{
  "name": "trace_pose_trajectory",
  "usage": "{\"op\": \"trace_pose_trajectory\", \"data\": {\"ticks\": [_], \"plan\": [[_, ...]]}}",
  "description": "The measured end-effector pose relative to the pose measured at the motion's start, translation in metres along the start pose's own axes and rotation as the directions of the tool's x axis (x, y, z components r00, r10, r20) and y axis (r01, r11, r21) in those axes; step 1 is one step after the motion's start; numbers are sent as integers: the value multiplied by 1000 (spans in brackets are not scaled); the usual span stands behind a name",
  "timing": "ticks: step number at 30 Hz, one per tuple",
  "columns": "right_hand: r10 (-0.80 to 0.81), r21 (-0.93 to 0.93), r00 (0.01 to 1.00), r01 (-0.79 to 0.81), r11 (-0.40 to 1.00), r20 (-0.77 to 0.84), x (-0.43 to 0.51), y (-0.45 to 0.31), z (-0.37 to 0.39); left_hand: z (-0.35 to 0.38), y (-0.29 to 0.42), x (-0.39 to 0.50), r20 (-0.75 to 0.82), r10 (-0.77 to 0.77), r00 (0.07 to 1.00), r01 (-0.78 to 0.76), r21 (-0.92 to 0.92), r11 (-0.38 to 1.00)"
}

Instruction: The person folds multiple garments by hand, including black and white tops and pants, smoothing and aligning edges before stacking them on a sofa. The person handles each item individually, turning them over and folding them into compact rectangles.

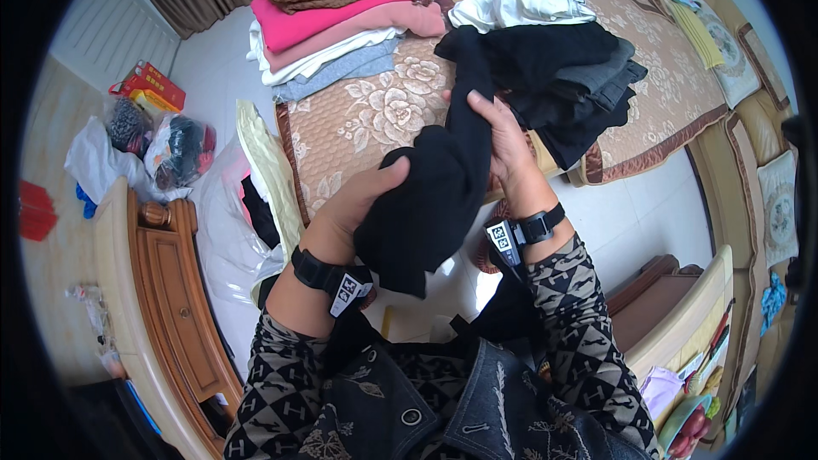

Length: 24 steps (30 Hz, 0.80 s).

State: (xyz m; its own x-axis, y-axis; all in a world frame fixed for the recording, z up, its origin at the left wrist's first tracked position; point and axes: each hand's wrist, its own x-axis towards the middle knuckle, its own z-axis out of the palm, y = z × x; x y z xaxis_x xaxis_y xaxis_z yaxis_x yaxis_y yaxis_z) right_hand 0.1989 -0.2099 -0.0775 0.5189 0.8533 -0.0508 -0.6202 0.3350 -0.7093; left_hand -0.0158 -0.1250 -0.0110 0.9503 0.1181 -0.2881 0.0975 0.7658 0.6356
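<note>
A black garment (422,204) hangs bunched between my two hands, above the near edge of the padded floral cover (390,115). My left hand (367,195) grips its left side, with the thumb on top and the fingers hidden behind the cloth. My right hand (501,131) holds a narrow, stretched part of it. That strip runs up towards a pile of dark folded clothes (562,70) at the right; whether it touches the pile I cannot tell. White folded garments (524,6) lie at the pile's far side. To the left rises a stack of pink, brown, white and grey clothes (351,13).
Left of the cover stands a large clear plastic bag (223,223) with clothes inside. Filled bags (179,150) and a red box (153,84) are beyond it. A wooden cabinet (185,306) is at lower left. At lower right, a table edge (677,319) holds a fruit bowl (687,425).
</note>
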Motion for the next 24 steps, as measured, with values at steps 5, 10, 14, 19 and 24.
{"op": "trace_pose_trajectory", "data": {"ticks": [5,10,14,19,24], "plan": [[9,-60,989,1,998,149,-12,-6,9,-15,5,36,-60,51,997,-61,-164,985],[-232,-28,968,235,972,95,-11,-17,8,-29,12,39,-110,352,929,-369,-314,875],[-290,-255,872,200,946,-394,-1,-18,-8,-44,18,47,-189,554,811,-585,-219,781],[12,-675,985,-125,727,-169,-7,8,-8,-71,18,60,-459,528,715,-619,-65,783],[85,-856,880,425,296,467,-20,59,9,-74,19,59,-367,553,748,-630,-132,765]]}}
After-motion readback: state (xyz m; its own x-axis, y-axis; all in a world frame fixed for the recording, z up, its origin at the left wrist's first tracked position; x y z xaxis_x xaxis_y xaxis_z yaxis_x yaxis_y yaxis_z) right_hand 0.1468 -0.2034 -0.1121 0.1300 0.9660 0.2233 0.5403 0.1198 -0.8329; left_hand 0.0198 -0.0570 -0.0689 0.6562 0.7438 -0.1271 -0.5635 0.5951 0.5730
